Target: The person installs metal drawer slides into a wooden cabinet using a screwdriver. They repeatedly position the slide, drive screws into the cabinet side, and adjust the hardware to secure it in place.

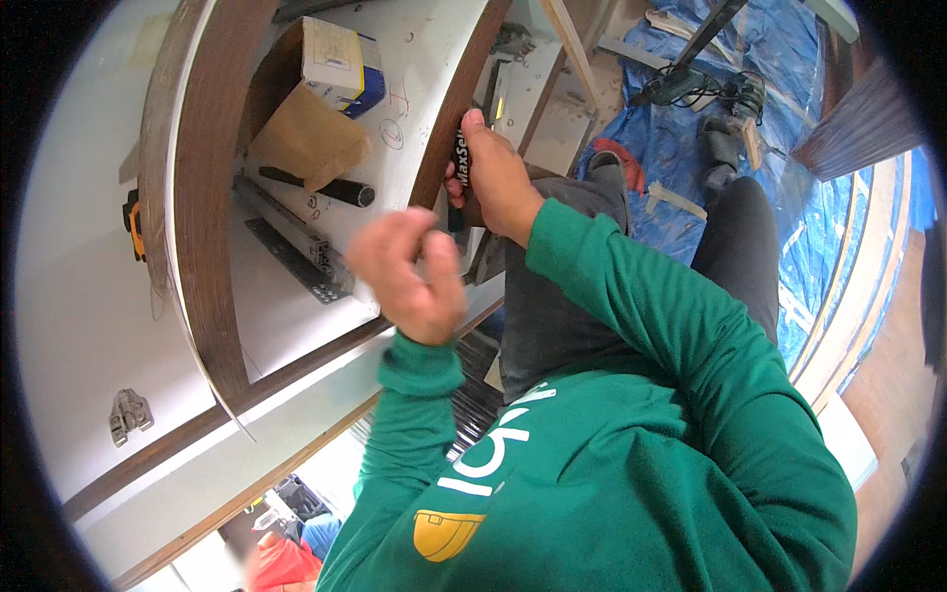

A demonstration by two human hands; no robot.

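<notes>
— At the panel's right edge: what does the right hand (pixel 498 183) hold?

— It is clamped on a black tube (pixel 460 158), pressed upright against the brown edge band (pixel 456 109) of the white panel (pixel 434 39).

— And the left hand (pixel 409 276)?

— Blurred, fingers curled, nothing visible in it; just beside the panel's lower corner.

— Handling?

— Tube looks light and rigid, likely smooth; best gripped mid-body. The band seems thin and flexible.

— Surroundings?

— Cardboard box (pixel 330 64), brown paper (pixel 311 138), metal rail (pixel 291 242) on the panel; drill (pixel 681 87) on blue tarp (pixel 789 59).
</notes>
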